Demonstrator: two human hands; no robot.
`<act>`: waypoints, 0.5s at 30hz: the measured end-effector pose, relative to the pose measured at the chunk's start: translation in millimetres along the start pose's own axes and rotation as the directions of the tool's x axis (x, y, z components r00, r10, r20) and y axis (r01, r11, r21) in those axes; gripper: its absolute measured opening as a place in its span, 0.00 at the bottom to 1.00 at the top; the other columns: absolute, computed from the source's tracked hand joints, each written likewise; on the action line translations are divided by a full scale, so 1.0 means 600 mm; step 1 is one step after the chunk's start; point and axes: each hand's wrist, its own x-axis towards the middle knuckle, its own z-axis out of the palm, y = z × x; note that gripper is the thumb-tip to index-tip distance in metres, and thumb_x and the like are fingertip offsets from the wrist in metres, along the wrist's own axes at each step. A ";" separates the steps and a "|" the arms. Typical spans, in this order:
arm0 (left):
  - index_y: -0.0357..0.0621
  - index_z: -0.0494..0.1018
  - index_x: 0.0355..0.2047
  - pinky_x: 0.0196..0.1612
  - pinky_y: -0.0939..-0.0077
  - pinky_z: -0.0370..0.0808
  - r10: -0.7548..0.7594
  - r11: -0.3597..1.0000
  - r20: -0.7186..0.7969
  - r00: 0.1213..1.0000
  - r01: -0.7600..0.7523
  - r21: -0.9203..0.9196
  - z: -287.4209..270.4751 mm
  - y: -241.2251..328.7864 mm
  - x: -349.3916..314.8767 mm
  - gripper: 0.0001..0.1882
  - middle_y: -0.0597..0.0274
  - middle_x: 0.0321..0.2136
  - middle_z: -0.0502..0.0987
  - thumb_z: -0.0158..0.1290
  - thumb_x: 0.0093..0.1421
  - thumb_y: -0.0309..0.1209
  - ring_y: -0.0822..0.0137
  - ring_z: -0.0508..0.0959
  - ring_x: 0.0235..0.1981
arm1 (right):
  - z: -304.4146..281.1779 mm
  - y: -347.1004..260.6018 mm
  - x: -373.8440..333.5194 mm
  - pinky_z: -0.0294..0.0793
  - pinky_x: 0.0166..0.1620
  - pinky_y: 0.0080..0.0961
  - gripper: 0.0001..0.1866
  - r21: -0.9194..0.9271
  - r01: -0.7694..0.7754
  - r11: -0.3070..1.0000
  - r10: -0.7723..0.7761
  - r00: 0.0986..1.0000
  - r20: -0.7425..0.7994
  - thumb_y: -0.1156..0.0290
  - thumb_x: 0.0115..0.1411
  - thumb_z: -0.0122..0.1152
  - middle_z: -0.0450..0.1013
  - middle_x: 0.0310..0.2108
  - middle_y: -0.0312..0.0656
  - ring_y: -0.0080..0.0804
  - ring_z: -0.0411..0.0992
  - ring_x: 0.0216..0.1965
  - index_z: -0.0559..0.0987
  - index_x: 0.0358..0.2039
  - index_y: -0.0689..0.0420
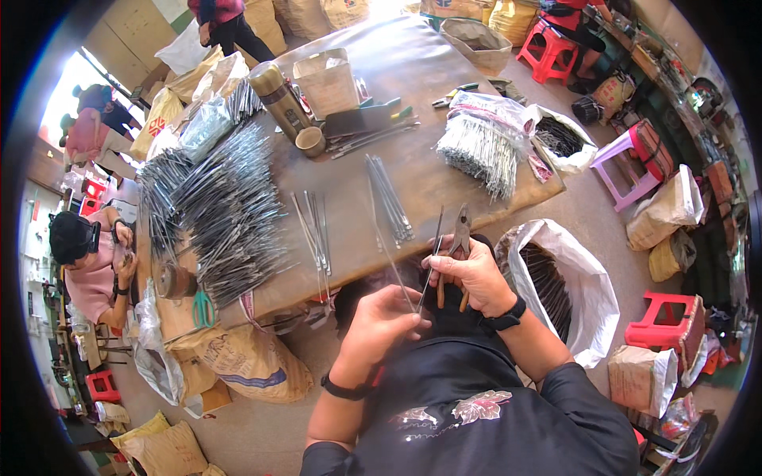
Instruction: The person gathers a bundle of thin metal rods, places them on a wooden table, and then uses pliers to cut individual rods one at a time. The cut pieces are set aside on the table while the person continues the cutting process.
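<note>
My left hand (pixel 379 321), slightly blurred, is closed with its fingertips on a long thin metal rod (pixel 390 258) that slants up over the table's edge. My right hand (pixel 482 278) grips pliers (pixel 460 230), jaws pointing up and handles down, and also pinches a second, darker thin rod (pixel 434 252). Both hands are close together in front of my chest, just off the near table edge. On the table beyond them lie a small bundle of rods (pixel 387 198) and another few loose rods (pixel 316 238).
A large pile of metal rods (pixel 230 206) covers the left of the worktable (pixel 341 258). Further back are a thermos (pixel 278 95), a box (pixel 327 83) and a bundle of pale rods (pixel 484 151). A white sack of rods (pixel 587 293) stands right. Another person (pixel 95 266) sits left.
</note>
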 end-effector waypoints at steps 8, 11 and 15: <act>0.34 0.71 0.42 0.39 0.72 0.79 0.125 0.988 -0.003 0.992 -0.125 -0.095 0.015 0.006 -0.002 0.11 0.58 0.33 0.76 0.54 0.60 0.26 0.64 0.80 0.33 | 0.013 0.012 0.006 0.73 0.30 0.19 0.09 0.037 0.012 0.999 -0.013 1.000 0.007 0.75 0.54 0.66 0.74 0.25 0.36 0.20 0.73 0.25 0.75 0.34 0.59; 0.37 0.71 0.41 0.37 0.74 0.77 -0.023 0.973 0.024 0.999 0.028 -0.229 0.002 0.007 0.003 0.13 0.58 0.35 0.76 0.50 0.64 0.36 0.64 0.80 0.33 | 0.021 0.014 0.007 0.75 0.30 0.21 0.08 -0.078 0.077 0.994 -0.074 0.997 0.037 0.76 0.55 0.66 0.75 0.25 0.37 0.23 0.74 0.25 0.74 0.32 0.59; 0.41 0.72 0.36 0.23 0.84 0.68 -0.030 0.966 0.001 1.000 0.030 -0.256 -0.012 -0.006 0.019 0.12 0.62 0.31 0.77 0.50 0.65 0.38 0.72 0.76 0.25 | 0.027 0.013 0.004 0.74 0.30 0.20 0.08 -0.132 0.130 0.983 -0.126 0.991 0.035 0.76 0.55 0.66 0.74 0.24 0.36 0.22 0.73 0.25 0.75 0.33 0.60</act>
